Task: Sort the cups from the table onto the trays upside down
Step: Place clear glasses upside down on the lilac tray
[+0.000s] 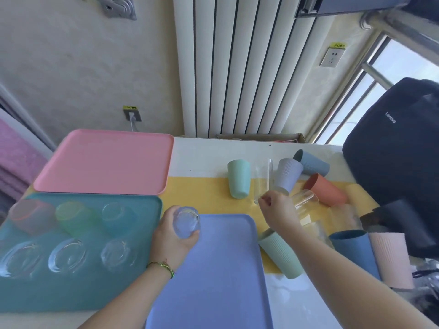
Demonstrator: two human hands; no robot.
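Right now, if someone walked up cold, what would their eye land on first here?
Probably the three plastic trays: a pink tray at far left, a teal tray in front of it carrying six upturned cups, a periwinkle-blue tray nearest centre. The left hand holds a small clear glass bottom-up over the blue tray's far corner; the right hand reaches into a jumble of pastel plastic cups and clear glasses at right.

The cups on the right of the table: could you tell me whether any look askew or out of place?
Yes. The orange plastic cup and the grey-blue ribbed cup behind it lie on their sides near the black backpack, and the lilac ribbed cup seems to lean. Nothing looks spilled or broken.
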